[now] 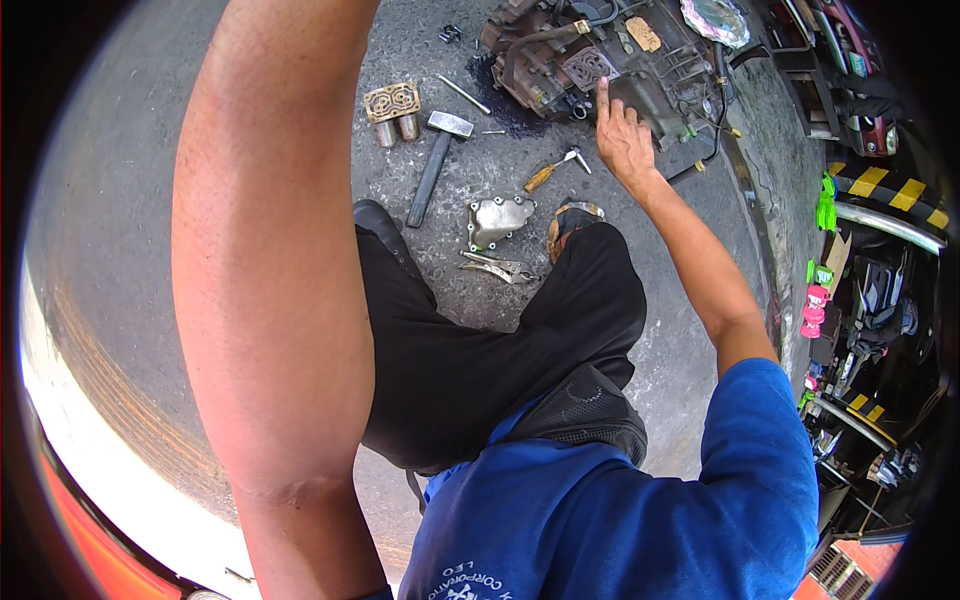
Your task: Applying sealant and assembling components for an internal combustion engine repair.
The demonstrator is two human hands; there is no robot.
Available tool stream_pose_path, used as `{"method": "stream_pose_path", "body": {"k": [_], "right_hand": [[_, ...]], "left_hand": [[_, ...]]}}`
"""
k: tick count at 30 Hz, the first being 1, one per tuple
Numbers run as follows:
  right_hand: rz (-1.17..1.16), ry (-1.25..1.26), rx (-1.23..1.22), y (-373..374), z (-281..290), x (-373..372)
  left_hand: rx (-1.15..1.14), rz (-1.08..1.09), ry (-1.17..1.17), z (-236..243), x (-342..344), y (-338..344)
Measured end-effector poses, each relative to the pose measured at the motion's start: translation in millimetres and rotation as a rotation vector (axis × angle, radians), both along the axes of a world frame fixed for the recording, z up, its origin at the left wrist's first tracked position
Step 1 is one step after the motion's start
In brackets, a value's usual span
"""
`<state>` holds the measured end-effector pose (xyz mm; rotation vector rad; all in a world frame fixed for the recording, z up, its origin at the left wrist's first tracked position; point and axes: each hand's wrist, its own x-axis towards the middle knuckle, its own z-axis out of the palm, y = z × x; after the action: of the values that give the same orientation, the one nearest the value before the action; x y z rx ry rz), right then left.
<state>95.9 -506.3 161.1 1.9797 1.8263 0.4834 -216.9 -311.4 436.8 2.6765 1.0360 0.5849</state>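
Observation:
My right hand (622,135) reaches out to a greasy grey engine assembly (560,62) lying on the concrete at the top of the head view. Its index finger points up and rests on the housing beside a small patterned cover; the hand holds nothing. My left forearm rises through the left half of the picture and leaves at the top edge, so the left hand is out of sight. Below the right hand lie a screwdriver with an orange handle (548,173), a bare metal cover plate (497,220) and a pair of pliers (497,267).
A hammer (436,160), a brass valve block with two cylinders (392,108) and a thin rod (463,93) lie on the ground at the left of the engine. Dark oil stains the concrete there. My black-trousered legs are bent below. A yellow-and-black striped kerb (890,188) and shop clutter border the right.

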Motion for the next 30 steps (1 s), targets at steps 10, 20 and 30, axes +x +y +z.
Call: {"method": "stream_pose_path", "body": {"k": [10,20,30], "right_hand": [[0.042,-0.011,0.093,-0.7,-6.9,6.6],[0.026,0.082,0.084,-3.5,-12.2,-0.5],[0.006,0.120,0.046,-5.3,-17.6,0.6]], "left_hand": [[-0.008,0.020,0.005,-1.8,-0.8,2.6],[-0.009,0.024,0.013,-2.4,-2.7,3.9],[-0.008,-0.027,-0.009,-2.9,-7.5,5.2]]}}
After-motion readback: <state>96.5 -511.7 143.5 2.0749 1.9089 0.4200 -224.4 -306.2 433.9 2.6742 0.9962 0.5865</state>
